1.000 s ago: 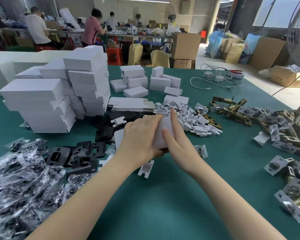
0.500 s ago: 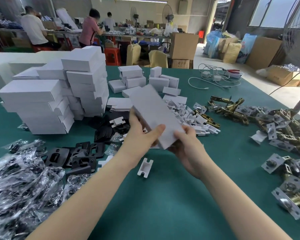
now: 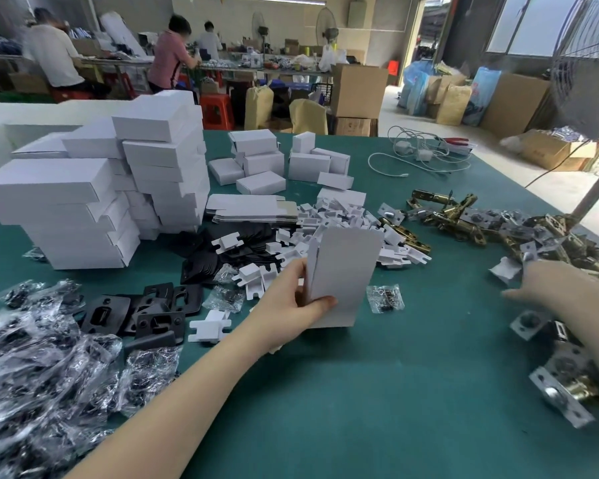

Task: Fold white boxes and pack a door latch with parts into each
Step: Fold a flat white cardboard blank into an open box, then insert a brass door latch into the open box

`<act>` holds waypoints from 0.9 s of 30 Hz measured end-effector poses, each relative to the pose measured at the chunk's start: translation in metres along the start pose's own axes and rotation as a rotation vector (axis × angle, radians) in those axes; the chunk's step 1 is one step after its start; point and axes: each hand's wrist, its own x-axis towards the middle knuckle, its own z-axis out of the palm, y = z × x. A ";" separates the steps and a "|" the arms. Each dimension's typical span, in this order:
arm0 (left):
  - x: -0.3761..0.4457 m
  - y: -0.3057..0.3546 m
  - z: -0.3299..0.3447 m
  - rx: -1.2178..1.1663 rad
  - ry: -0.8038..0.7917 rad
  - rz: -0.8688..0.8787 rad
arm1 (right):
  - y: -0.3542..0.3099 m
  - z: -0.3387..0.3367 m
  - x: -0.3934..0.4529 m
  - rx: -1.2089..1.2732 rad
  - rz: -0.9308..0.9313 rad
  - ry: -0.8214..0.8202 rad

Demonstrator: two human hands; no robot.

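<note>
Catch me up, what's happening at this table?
A person is packing door latches into white boxes. The left hand holds a folded box upright over the green table, while the right hand reaches out to the pile of brass latches on the right. Finished boxes sit stacked on the left.

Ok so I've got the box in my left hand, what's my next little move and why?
Probably pick one door latch from the pile by your right hand. Your left hand holds the folded white box upright, and nothing is seen going into it yet, while your right hand, holding nothing, reaches over the latches.
</note>
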 end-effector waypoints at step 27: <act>-0.010 -0.004 0.011 0.096 0.095 0.224 | -0.048 -0.008 -0.026 0.122 -0.360 0.008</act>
